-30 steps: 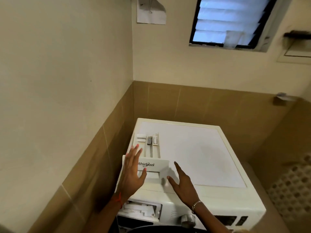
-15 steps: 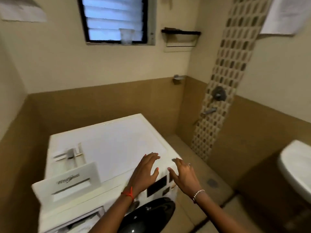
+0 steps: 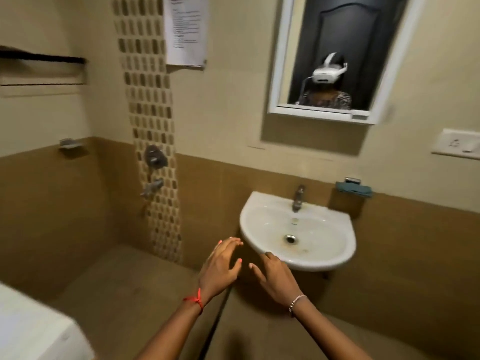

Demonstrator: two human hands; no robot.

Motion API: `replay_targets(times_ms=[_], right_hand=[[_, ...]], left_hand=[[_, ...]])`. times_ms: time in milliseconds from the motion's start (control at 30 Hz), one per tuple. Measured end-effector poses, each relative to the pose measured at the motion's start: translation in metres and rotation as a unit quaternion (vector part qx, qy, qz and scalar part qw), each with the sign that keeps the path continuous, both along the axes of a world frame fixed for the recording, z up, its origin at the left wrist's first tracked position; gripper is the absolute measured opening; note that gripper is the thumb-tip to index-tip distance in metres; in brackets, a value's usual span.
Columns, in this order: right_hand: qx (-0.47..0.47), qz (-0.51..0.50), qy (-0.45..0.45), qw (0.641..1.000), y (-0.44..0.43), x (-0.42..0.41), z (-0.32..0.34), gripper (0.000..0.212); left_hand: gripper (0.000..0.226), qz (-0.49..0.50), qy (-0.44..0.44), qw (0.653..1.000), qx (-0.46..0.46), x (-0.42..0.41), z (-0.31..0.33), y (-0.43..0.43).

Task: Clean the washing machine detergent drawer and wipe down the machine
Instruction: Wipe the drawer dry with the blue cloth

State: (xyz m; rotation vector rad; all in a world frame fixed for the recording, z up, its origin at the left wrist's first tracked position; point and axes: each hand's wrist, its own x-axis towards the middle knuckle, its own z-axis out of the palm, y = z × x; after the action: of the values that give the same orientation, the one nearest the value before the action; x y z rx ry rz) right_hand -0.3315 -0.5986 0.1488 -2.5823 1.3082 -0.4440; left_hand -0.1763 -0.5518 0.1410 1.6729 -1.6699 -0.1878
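Washing machine point(image 3: 31, 331) now well left of fingers point(image 3: 230, 245)

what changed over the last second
The view swung right, from the washing machine, now just a corner at lower left, to the sink. The left hand and right hand came away from the detergent drawer lying on the machine's top and now reach toward the sink; the drawer is out of view. Unchanged: both hands open, holding nothing.

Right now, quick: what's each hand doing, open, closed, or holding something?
Left hand: open, fingers spread, holding nothing.
Right hand: open, holding nothing; fingertips by the sink rim, contact cannot be told.
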Motion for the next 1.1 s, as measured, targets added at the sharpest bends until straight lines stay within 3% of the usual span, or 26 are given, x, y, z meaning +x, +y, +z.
replay_targets(times_ms=[67,200,367,667,800,967,1100], right_hand=[[-0.003,-0.033,0.004,0.999,-0.030,-0.036,0.002,0.094],[0.017,-0.087,-0.007,0.996,-0.074,-0.088,0.008,0.097],[0.018,-0.132,-0.053,0.990,-0.124,-0.125,0.004,0.042],[0.064,-0.201,-0.132,0.969,-0.240,-0.144,-0.010,0.040],[0.123,-0.259,-0.230,0.930,-0.302,-0.149,-0.014,0.040],[0.077,-0.323,-0.311,0.891,-0.376,-0.165,0.005,0.021],[0.036,-0.365,-0.339,0.867,-0.420,-0.182,0.001,0.030]], left_hand=[[0.043,-0.032,0.005,0.999,-0.002,-0.033,0.005,-0.040],[0.040,-0.090,0.014,0.996,0.004,-0.079,0.010,-0.102],[0.039,-0.137,0.018,0.990,0.034,-0.118,0.005,-0.169],[0.037,-0.179,0.052,0.980,0.065,-0.154,-0.006,-0.307],[0.038,-0.194,0.071,0.973,0.101,-0.160,-0.005,-0.376],[0.039,-0.230,0.093,0.962,0.116,-0.169,0.008,-0.459],[0.040,-0.237,0.118,0.956,0.125,-0.188,0.012,-0.505]])
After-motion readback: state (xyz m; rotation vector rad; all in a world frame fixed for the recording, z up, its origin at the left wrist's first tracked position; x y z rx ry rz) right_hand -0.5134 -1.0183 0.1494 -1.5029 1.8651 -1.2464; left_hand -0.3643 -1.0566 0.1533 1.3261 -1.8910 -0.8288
